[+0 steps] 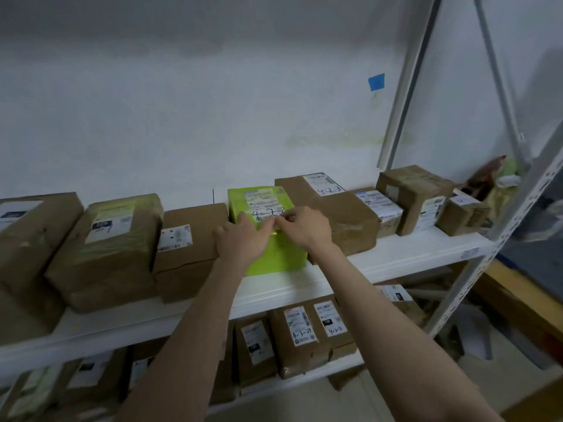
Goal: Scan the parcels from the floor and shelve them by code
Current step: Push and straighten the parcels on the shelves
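1. Head view: green parcel (274,254) sits on the upper shelf (396,258), between a brown box (189,239) just to its left and a crumpled brown parcel (350,223) just to its right.
2. Left hand (240,239) lies on the green parcel's top, fingers fairly straight, nothing clasped.
3. Right hand (304,226) has its fingers bent, tips on the white label (262,202). Pinching or just pressing: cannot tell.
4. Fingertips of both hands meet at the label's near edge.
5. More labelled boxes (301,330) stand on the lower shelf (289,383); blue tape (376,81) is stuck on the wall (182,117).
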Motion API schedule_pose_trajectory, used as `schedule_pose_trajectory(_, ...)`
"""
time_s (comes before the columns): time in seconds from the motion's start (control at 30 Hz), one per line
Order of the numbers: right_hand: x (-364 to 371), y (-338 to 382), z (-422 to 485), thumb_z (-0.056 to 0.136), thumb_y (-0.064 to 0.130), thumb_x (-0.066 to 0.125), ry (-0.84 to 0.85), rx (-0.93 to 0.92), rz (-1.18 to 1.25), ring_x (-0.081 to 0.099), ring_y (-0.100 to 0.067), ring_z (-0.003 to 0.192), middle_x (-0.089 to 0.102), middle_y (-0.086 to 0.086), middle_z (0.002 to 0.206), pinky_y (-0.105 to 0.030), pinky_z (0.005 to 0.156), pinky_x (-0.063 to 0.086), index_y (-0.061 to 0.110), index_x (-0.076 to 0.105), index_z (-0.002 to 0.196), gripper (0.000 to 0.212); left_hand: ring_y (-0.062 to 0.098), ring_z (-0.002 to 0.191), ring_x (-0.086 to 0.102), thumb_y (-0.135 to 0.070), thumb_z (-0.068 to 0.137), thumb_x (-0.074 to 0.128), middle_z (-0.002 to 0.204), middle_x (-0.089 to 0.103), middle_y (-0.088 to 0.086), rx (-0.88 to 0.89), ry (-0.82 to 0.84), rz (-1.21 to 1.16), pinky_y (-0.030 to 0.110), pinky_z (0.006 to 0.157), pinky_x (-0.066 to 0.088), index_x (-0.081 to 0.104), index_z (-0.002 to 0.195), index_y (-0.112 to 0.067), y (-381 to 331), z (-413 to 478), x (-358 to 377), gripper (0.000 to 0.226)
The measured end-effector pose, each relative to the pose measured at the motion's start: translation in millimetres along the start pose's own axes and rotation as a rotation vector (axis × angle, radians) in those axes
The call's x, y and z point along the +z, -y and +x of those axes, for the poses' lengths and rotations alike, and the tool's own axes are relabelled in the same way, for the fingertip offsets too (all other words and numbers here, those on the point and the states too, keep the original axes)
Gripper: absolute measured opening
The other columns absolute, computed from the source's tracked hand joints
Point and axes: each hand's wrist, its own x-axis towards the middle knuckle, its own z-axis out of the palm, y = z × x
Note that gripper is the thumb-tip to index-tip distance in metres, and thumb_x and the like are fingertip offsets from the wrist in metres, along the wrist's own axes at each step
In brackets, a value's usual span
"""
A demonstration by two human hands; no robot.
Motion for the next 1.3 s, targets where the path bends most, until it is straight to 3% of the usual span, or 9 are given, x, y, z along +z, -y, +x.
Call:
schedule_pose_trajectory(0.1,-18.3,-15.3,-0.4,0.085,0.052,0.063,0.007,-0.017,0.111,0.066,-0.026,0.107,0.074,-0.001,0.109,-0.033,0.084,0.051,0.027,0.075,0.113,0.039,0.044,0.144,0.022,-0.08,0.09,0.032,0.152,0.031,0.031,-0.071,-0.015,0.104,0.054,0.116,0.021,0.038,0.147,-0.008,-14.9,-5.6,3.0,0.092)
schedule_pose_trajectory(0.2,-47.7,-36.4,3.7,0.082,0.042,0.064,-0.198,0.04,0.254,0.066,-0.024,0.1,0.074,-0.002,0.1,-0.033,0.081,0.053,0.023,0.075,0.106,0.032,0.045,0.151,0.001,-0.079,0.088,0.041,0.161,0.016,0.028,0.047,-0.102,0.255,0.063,0.119,0.008,0.036,0.151,-0.009,-48.3,-9.0,10.4,0.094)
schedule_pose_trajectory(0.3,-79.6,-83.9,20.9,0.074,0.047,0.058,-0.362,0.144,0.278,0.06,-0.029,0.112,0.07,-0.008,0.113,-0.036,0.089,0.05,0.022,0.071,0.112,0.047,0.045,0.151,-0.004,-0.076,0.087,0.045,0.164,0.01,0.024,0.232,-0.144,0.358,0.062,0.12,0.005,0.029,0.154,-0.01,-98.4,-14.5,26.2,0.095)
schedule_pose_trajectory(0.4,-116.5,-145.3,43.8,0.076,0.051,0.062,-0.427,0.322,0.139,0.043,-0.038,0.127,0.056,-0.016,0.134,-0.043,0.102,0.038,0.016,0.059,0.128,0.064,0.048,0.151,-0.002,-0.078,0.086,0.044,0.164,0.01,0.023,0.366,-0.055,0.377,0.058,0.122,0.008,0.021,0.158,-0.017,-139.8,-12.0,49.7,0.098)
schedule_pose_trajectory(0.53,-159.1,-215.5,66.3,0.062,0.062,0.074,-0.319,0.546,0.11,0.019,-0.041,0.143,0.023,-0.017,0.156,-0.051,0.115,0.027,0.021,0.031,0.151,0.107,0.054,0.148,-0.004,-0.086,0.083,0.037,0.166,0.001,0.021,0.365,0.123,0.431,0.071,0.116,0.005,0.01,0.16,-0.028,-166.1,0.5,87.3,0.1)
schedule_pose_trajectory(0.63,-163.3,-249.7,81.9,0.061,0.061,0.083,-0.148,0.547,0.146,0.008,-0.041,0.147,0.009,-0.018,0.16,-0.056,0.117,0.021,0.031,0.013,0.156,0.122,0.057,0.147,-0.007,-0.093,0.078,0.026,0.166,0.002,0.019,0.246,0.159,0.364,0.081,0.108,-0.001,0.017,0.158,-0.032,-175.7,5.5,104.5,0.101)
schedule_pose_trajectory(0.7,-159.6,-259.0,86.3,0.064,0.054,0.086,-0.127,0.501,0.196,0.007,-0.041,0.147,0.007,-0.02,0.16,-0.056,0.116,0.02,0.034,0.009,0.156,0.121,0.057,0.147,-0.005,-0.095,0.076,0.024,0.166,0.005,0.02,0.191,0.135,0.306,0.081,0.107,-0.002,0.019,0.157,-0.032,-182.2,8.6,109.2,0.102)
schedule_pose_trajectory(0.93,-151.8,-271.5,81.0,0.06,0.047,0.085,-0.265,0.404,0.24,0.016,-0.038,0.143,0.021,-0.021,0.152,-0.046,0.114,0.027,0.033,0.026,0.149,0.107,0.059,0.145,0.001,-0.085,0.086,0.027,0.164,0.007,0.024,0.117,0.049,0.349,0.079,0.109,0.002,0.012,0.157,-0.03,-198.8,13.2,125.1,0.091)
schedule_pose_trajectory(1.3,-164.4,-281.3,70.2,0.065,0.047,0.083,-0.195,0.367,0.161,0.017,-0.042,0.142,0.022,-0.025,0.151,-0.05,0.11,0.03,0.032,0.022,0.153,0.108,0.061,0.142,0.011,-0.081,0.084,0.042,0.158,0.018,0.026,0.048,0.068,0.378,0.08,0.108,0.011,0.02,0.152,-0.019,-218.3,0.1,129.8,0.095)
